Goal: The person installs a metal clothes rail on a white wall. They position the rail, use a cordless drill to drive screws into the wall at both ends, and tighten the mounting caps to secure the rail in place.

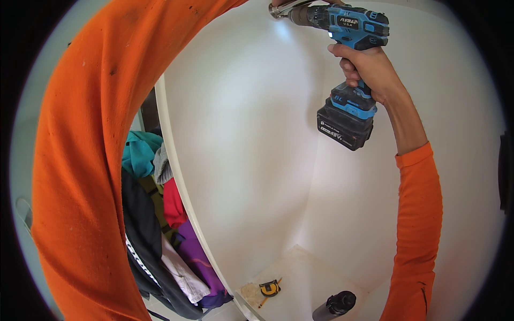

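My right hand (369, 67) is wrapped round the grip of a blue and black cordless drill (356, 27), its index finger at the trigger. The drill points left, with a large battery below the grip. Its chuck end meets a shiny metal fitting (277, 10) at the white panel near the top edge; the fitting's exact kind is unclear. My left arm, in an orange sleeve, arches over to the top edge. Only a little of my left hand (278, 2) shows there, fingers at the metal fitting; the rest is cut off. Light falls on the panel beneath the fitting.
White panels (235, 134) meet in a corner ahead of me. Below lie a yellow and black tape measure (270, 289), a pencil (262, 302) and a dark bottle (340, 303). Beyond the panel's pale edge (187, 198), piled clothes (198, 251) sit at left.
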The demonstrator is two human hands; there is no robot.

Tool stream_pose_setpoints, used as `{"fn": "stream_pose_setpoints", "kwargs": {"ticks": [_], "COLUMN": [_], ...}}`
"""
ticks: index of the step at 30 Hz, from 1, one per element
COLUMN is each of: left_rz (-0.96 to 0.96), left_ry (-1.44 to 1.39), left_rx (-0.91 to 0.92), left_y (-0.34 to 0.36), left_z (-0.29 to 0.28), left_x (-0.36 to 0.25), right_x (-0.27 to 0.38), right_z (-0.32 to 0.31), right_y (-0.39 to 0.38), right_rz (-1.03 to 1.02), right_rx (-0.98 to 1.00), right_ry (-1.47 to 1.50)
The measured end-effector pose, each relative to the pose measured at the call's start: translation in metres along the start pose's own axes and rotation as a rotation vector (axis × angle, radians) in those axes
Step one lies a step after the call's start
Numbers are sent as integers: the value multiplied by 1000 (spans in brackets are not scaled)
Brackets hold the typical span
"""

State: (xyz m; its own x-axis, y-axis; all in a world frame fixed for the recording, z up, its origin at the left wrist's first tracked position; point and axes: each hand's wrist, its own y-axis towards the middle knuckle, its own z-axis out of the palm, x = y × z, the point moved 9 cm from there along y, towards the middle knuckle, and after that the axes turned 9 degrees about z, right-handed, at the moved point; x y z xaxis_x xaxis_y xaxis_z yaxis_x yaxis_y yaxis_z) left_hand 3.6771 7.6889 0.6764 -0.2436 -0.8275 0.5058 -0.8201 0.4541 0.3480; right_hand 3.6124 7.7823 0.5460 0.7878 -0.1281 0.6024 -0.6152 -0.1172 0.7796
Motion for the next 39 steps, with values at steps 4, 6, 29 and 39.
{"fn": "stream_pose_setpoints", "kwargs": {"ticks": [4,6,29,39], "left_rz": [83,-1,-18,54], "left_ry": [-28,-48,-50,-81], "left_rx": [71,47,-20,149], "left_y": [1,9,25,56], "left_z": [1,-2,-9,8], "left_x": [-2,9,-2,-10], "right_x": [7,7,10,-17], "right_z": [0,0,-3,-10], "right_y": [-3,-5,-12,4], "right_rz": [-5,40,106,192], "right_rx": [5,6,34,40], "right_ry": [17,-2,123,255]}}
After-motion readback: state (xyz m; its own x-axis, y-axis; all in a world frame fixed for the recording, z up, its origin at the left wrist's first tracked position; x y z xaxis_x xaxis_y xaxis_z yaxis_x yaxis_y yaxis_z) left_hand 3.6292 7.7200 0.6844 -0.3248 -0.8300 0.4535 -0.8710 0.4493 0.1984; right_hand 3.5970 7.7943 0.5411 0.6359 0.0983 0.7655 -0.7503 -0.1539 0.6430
